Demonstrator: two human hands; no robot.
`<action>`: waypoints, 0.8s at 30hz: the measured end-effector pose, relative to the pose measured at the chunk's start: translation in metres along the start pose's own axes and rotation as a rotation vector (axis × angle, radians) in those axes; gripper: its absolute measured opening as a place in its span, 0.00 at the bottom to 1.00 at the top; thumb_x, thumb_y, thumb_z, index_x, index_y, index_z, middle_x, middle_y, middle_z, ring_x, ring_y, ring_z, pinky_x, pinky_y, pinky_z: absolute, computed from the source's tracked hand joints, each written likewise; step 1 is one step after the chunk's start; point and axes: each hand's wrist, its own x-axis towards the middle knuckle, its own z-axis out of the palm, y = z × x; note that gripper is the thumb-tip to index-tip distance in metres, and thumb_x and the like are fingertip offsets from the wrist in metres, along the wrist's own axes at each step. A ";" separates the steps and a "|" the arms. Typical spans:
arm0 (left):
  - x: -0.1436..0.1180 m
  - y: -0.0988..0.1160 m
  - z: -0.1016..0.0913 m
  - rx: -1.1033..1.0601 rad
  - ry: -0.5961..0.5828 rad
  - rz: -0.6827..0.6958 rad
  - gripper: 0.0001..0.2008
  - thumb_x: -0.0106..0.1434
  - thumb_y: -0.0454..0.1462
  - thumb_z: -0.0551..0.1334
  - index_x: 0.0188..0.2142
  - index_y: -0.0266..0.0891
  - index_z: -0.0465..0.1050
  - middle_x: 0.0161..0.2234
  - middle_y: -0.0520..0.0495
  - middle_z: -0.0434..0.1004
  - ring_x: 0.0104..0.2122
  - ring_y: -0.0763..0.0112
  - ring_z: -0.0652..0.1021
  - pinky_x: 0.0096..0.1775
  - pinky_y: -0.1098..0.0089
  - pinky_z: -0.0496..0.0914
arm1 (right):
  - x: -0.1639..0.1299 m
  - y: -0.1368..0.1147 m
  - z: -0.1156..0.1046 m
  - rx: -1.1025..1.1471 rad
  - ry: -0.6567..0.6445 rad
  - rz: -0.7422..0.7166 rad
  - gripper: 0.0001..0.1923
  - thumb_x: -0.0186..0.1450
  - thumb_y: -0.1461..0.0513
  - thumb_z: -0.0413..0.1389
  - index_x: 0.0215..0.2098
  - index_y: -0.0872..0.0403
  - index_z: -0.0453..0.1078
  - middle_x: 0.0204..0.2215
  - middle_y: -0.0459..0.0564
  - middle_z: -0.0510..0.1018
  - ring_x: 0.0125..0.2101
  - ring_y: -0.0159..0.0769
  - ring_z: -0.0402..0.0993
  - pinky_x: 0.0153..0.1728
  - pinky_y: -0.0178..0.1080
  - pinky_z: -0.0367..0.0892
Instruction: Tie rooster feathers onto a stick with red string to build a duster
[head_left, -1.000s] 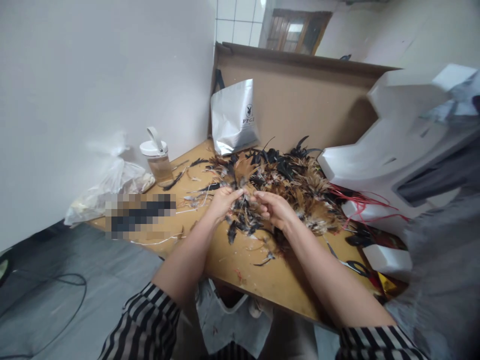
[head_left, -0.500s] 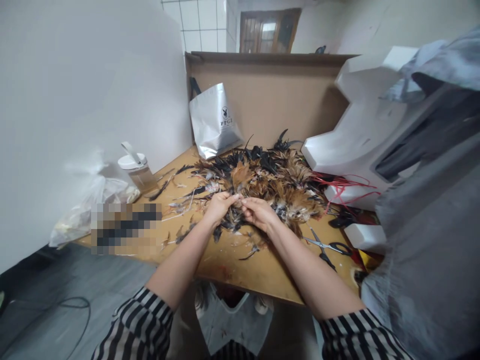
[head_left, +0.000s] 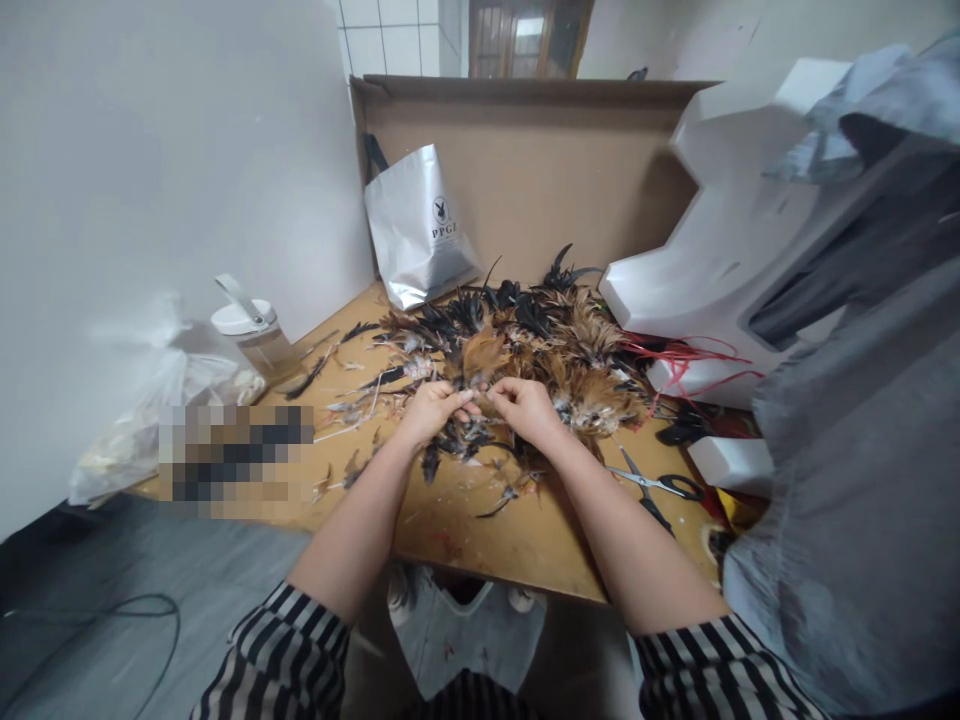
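Over a heap of brown and black feathers, both of my hands are close together with their fingertips pinched. My left hand is closed on the lower end of a small orange-brown feather bunch, which fans upward from its thumb and fingers. Just to the right, my right hand is closed in a pinch beside the base of that bunch. Whatever lies between its fingertips is too small to make out. Loose dark feathers lie below the hands.
Scissors lie open on the table at right, near red strings and white foam. A silver bag stands behind the heap. A lidded container and a plastic bag are at left.
The view has tilted slightly. My right fingertips have drawn a little away from my left ones, and the right hand has turned more knuckles-up. The left hand still pinches the feather bunch.
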 end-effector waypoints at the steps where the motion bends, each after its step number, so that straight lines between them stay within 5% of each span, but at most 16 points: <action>1: -0.001 0.000 0.001 -0.012 -0.013 -0.020 0.16 0.45 0.44 0.68 0.24 0.32 0.74 0.22 0.42 0.77 0.18 0.75 0.72 0.23 0.74 0.66 | -0.001 -0.003 0.000 -0.030 -0.005 -0.012 0.13 0.59 0.57 0.49 0.26 0.55 0.73 0.18 0.44 0.71 0.20 0.28 0.61 0.24 0.30 0.54; 14: 0.004 -0.016 -0.001 0.013 0.039 -0.064 0.16 0.44 0.45 0.68 0.21 0.32 0.73 0.19 0.44 0.75 0.18 0.76 0.72 0.25 0.73 0.69 | -0.003 -0.006 -0.003 -0.191 -0.032 -0.156 0.09 0.59 0.62 0.51 0.28 0.53 0.73 0.29 0.47 0.74 0.29 0.30 0.67 0.32 0.32 0.57; 24: 0.003 -0.013 -0.001 0.047 -0.046 -0.108 0.15 0.41 0.44 0.70 0.19 0.33 0.73 0.16 0.47 0.73 0.17 0.77 0.71 0.23 0.75 0.67 | -0.005 -0.011 -0.001 -0.381 -0.013 -0.172 0.11 0.61 0.59 0.49 0.26 0.54 0.70 0.27 0.48 0.68 0.28 0.31 0.63 0.30 0.33 0.54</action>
